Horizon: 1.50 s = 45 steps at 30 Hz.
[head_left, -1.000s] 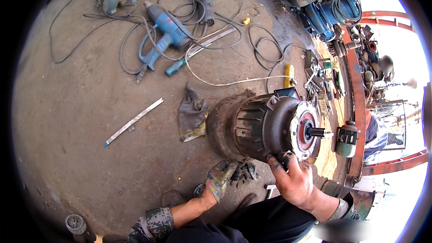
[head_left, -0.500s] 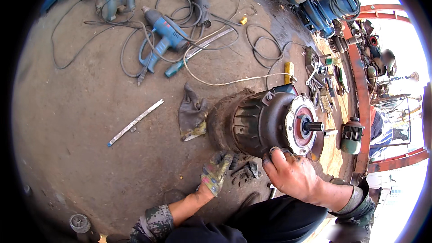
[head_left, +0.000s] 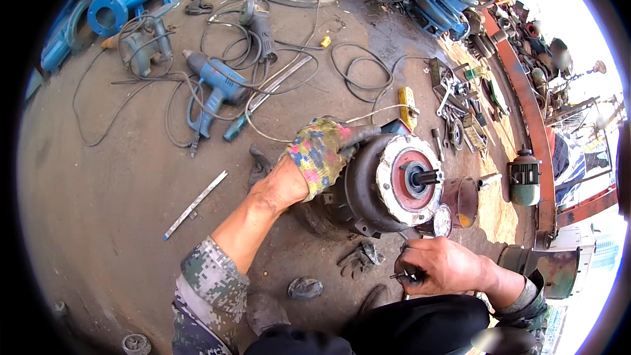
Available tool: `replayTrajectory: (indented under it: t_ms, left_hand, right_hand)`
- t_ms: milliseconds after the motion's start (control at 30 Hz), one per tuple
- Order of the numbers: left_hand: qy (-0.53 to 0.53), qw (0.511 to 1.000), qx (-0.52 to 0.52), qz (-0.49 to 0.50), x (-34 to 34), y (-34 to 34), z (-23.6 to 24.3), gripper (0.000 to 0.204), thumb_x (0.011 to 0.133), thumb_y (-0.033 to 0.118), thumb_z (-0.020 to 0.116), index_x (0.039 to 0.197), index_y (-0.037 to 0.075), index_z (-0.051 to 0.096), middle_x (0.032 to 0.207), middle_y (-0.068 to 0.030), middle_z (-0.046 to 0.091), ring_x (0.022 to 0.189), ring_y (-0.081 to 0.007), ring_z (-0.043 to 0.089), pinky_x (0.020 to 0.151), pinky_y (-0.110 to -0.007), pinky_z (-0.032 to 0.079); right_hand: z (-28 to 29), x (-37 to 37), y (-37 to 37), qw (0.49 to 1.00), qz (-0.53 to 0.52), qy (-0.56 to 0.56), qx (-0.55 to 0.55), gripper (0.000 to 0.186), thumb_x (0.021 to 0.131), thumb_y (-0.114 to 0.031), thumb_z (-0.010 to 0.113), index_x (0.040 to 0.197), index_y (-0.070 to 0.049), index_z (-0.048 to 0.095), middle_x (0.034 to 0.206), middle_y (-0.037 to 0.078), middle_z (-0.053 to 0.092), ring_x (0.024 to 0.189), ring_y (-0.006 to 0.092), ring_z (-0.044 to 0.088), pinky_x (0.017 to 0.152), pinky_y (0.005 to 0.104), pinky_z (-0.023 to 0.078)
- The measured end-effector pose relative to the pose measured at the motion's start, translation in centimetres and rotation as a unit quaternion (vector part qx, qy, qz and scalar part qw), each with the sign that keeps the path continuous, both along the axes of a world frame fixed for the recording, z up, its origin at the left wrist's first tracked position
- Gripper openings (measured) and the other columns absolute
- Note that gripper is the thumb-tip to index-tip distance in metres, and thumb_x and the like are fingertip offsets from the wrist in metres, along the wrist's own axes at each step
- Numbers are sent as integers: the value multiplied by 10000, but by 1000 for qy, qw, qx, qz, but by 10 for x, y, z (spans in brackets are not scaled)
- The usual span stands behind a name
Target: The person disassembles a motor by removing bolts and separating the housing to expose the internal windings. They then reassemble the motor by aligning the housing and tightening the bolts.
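The motor (head_left: 358,200) lies mid-scene, its shaft (head_left: 430,177) pointing right; the gloved left hand (head_left: 322,154), nearer, touches its far-left side, whether gripping I can't tell. The bare right hand (head_left: 437,266), near and right, sits apart, pinching something small and dark (head_left: 399,275).

no texts, labels, brands, numbers or signs readable on anything in view

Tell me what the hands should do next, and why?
Maybe bring the right hand up to the motor: it seems to pinch a small dark thing away from it, while the gloved left hand rests on the motor.
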<state>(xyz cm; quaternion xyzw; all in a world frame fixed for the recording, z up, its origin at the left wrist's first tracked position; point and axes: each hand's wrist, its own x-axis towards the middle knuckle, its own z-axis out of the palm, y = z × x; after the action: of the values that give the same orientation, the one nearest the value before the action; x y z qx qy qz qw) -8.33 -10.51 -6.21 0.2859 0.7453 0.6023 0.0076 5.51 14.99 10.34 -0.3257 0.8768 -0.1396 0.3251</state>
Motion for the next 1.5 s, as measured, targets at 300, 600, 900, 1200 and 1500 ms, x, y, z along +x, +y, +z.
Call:
replayTrajectory:
  t_ms: [300, 600, 900, 1200, 1500]
  left_hand:
    - [-120, 992, 12, 40, 1, 10, 39, 274, 986, 30, 632, 1248, -40, 665, 1134, -100, 703, 1066, -163, 651, 971, -304, 521]
    - [-167, 982, 55, 73, 9, 5, 32, 321, 972, 14, 665, 1289, -20, 640, 1232, -101, 699, 1096, -187, 667, 985, -341, 522]
    - [-203, 975, 5, 86, 8, 18, 40, 261, 1013, -18, 576, 1267, -36, 631, 1193, -104, 701, 1125, -187, 656, 1039, -330, 498]
    - [-203, 958, 127, 157, 31, 8, 6, 312, 987, 43, 691, 1285, -34, 634, 1178, -93, 700, 1068, -164, 664, 946, -298, 534]
    - [-228, 957, 9, 180, 75, 55, -2, 1050, 756, 435, 892, 1569, 40, 359, 1528, -247, 465, 1439, -424, 415, 1180, -504, 372]
  right_hand:
    - [-86, 63, 225, 755, -642, -37, -128, 160, 962, -151, 698, 1041, -19, 655, 802, 33, 667, 664, 97, 605, 598, 292, 495]
    - [-197, 3, 413, 622, -760, 135, -134, 121, 935, -85, 715, 1035, -32, 671, 816, 47, 690, 662, 140, 664, 579, 327, 521]
    - [-187, 23, 400, 618, -716, 269, -179, 266, 1021, -148, 686, 1251, -16, 678, 1048, 29, 703, 940, 126, 635, 788, 280, 511]
    - [47, -88, 79, 894, -302, 288, -164, 196, 954, -122, 712, 1095, 13, 721, 1013, 137, 662, 944, 249, 661, 864, 345, 509]
    - [0, -165, -122, 915, 85, 266, 291, 330, 901, -334, 738, 932, -9, 786, 1050, 171, 709, 1122, 349, 654, 947, 465, 539]
